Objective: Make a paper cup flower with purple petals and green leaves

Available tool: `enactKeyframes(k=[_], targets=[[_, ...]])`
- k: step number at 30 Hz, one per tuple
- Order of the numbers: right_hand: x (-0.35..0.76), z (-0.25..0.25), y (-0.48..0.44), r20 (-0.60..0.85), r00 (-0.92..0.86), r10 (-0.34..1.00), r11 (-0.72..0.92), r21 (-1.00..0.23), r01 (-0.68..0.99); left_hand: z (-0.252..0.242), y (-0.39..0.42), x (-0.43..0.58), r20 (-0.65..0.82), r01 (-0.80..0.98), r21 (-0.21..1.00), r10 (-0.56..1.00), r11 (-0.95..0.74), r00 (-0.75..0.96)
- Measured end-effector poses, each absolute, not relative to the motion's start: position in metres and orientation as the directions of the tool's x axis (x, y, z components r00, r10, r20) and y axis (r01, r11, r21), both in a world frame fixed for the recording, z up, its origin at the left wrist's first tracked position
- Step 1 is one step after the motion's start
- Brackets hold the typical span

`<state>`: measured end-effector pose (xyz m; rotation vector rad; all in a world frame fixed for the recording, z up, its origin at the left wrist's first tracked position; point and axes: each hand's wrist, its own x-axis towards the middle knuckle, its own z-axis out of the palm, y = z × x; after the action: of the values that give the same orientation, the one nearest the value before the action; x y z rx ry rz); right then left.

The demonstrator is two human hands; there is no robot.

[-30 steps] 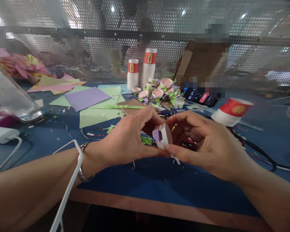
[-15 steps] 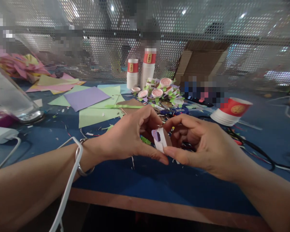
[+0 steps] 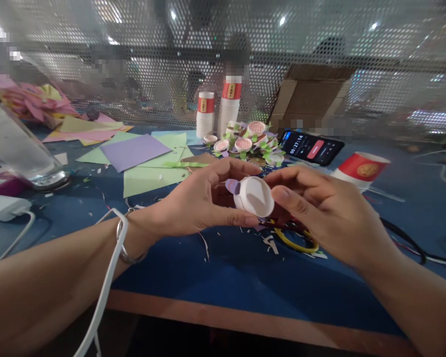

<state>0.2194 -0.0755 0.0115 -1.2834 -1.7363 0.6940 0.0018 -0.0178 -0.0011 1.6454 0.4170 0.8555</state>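
A small white cut-down paper cup base (image 3: pixel 253 196) is held above the blue table, its hollow side turned toward me. A purple paper tab (image 3: pixel 232 186) sticks out from its left side. My left hand (image 3: pixel 204 201) grips the cup base, thumb below and fingers behind. The thumb of my right hand (image 3: pixel 319 208) rests at the right rim, and its other fingers curl behind, partly hidden. Below the right hand a yellow loop (image 3: pixel 299 244) shows, perhaps a scissor handle; I cannot tell what it belongs to. Paper scraps (image 3: pixel 270 245) lie under the hands.
Behind stands a pile of cup bases with green and purple tabs (image 3: pixel 243 144), beside stacked paper cups (image 3: pixel 205 119). A phone (image 3: pixel 312 147) leans at the back right, near a red-and-white cup (image 3: pixel 362 168). Coloured paper sheets (image 3: pixel 144 173) and a glass (image 3: pixel 26 148) are left.
The cup base has turned from edge-on so its hollow side faces me, and has risen slightly. My right hand has shifted right and up. The phone screen and yellow loop now show.
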Motion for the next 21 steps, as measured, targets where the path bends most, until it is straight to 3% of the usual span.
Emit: enactKeyframes(k=[4, 13, 21], targets=[[0.219, 0.013, -0.074, 0.288, -0.112, 0.951, 0.305, -0.809, 0.502, 0.000, -0.015, -0.001, 0.324, -0.192, 0.945, 0.690, -0.264, 0.647], [0.229, 0.003, -0.071, 0.199, -0.142, 0.970, 0.237, -0.910, 0.342, 0.000, -0.014, -0.002, 0.370, -0.174, 0.926, 0.714, -0.334, 0.594], [0.228, 0.004, -0.071, 0.172, -0.149, 0.974, 0.213, -0.919, 0.331, -0.005, -0.012, -0.002, 0.388, -0.164, 0.915, 0.691, -0.369, 0.609]])
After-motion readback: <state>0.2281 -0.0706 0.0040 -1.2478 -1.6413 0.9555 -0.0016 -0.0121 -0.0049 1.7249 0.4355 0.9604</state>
